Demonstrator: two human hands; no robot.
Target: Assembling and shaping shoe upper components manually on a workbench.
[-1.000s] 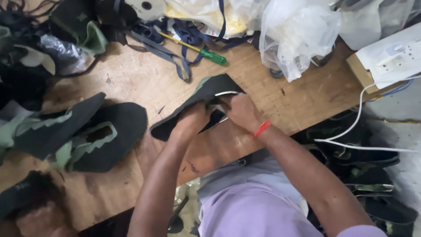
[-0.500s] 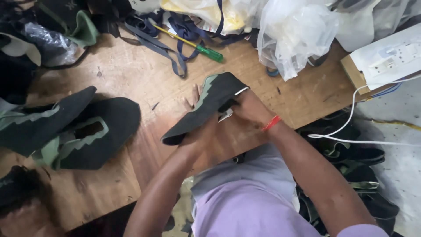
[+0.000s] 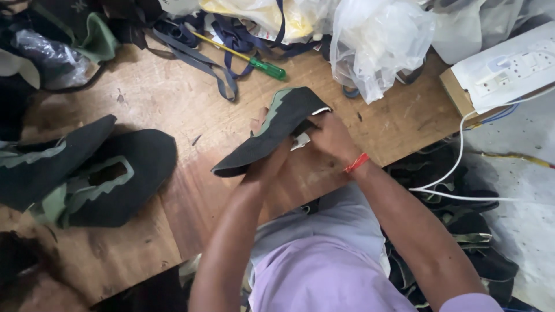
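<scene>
Wooden table, worn plywood top, fills most of the view; grey concrete floor off its right edge. On the table's left part, a pile of black shoe uppers with green trim, lying flat and overlapping. At the table's far edge, crumpled clear plastic bags, one with something yellow inside, beside a tangle of dark blue straps. On the table's right corner, a flat cardboard box with a white power strip on top; a white cable hangs from it down past the table edge over more dark shoe parts on the floor. A screwdriver with a green handle lies among the straps.

Near the table's front edge, above its middle, a black shoe upper with green edging is held tilted, just off the wood. Left hand grips it from beneath near its lower end. Right hand, red band at the wrist, is closed on its upper end, fingers pinching the edge by a small white tag.
</scene>
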